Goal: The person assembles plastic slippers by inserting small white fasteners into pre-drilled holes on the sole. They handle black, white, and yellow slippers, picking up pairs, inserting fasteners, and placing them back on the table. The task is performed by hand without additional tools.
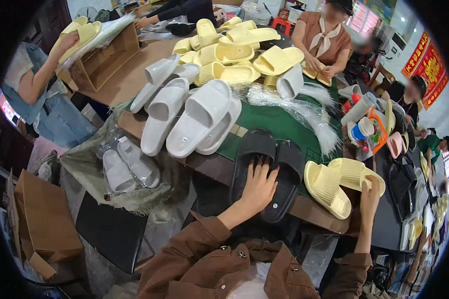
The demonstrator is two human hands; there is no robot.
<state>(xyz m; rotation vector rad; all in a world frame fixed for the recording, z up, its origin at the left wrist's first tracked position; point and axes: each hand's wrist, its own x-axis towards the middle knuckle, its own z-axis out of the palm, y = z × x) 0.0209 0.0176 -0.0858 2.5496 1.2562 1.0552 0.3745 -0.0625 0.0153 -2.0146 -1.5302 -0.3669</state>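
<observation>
Before me a pair of black slippers (290, 158) lies at the table edge, toes away from me. My left hand (257, 188) rests on the left one, fingers spread at the strap's opening. Just to the right are two pale yellow slippers with ribbed straps. One yellow slipper (336, 203) points away to the left. My right hand (369, 197) grips the heel of the other yellow slipper (353, 172); part of the grip is hidden behind the fingers.
Grey slippers (204, 112) and a pile of yellow slippers (229, 52) cover the table's left and back. Clear plastic bags (304, 117) lie on the green mat (257, 119). A sack (85, 172) holds bagged grey slippers. Co-workers stand at left and back.
</observation>
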